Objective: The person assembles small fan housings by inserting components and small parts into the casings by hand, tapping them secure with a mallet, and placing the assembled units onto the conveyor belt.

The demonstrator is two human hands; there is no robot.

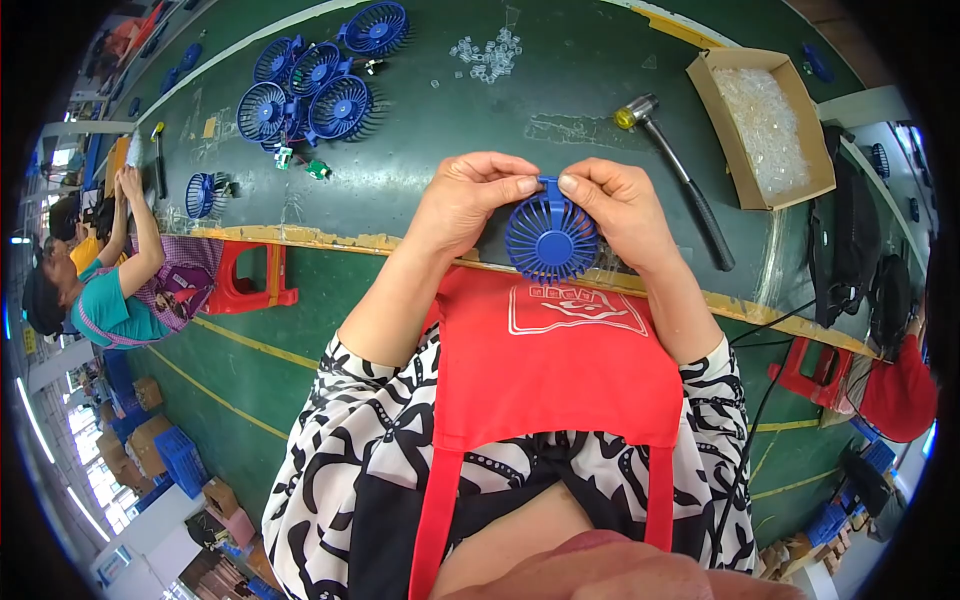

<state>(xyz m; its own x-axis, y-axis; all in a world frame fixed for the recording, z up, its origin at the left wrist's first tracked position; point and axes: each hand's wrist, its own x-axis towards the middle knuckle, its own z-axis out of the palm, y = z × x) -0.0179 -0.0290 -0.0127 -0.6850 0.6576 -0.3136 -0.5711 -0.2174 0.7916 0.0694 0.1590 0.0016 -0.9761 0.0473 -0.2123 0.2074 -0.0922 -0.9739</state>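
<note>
Between my two hands, at the table's near edge, hangs a round blue fan housing (553,238) with radial slats and a short neck at its top. My left hand (470,198) pinches the neck from the left with thumb and forefinger. From the right, my right hand (618,205) presses its thumb and fingers on the same neck. Any small part between the fingertips is hidden. Beyond my left hand lies a cluster of similar blue fan housings (340,106), some with green circuit boards (318,170) beside them.
Small clear plastic pieces (488,56) lie scattered at the far middle. A hammer (680,170) with a yellow face rests right of my hands, next to a cardboard box (722,130) of clear pieces. A co-worker (130,270) sits at the left near a red stool (250,278).
</note>
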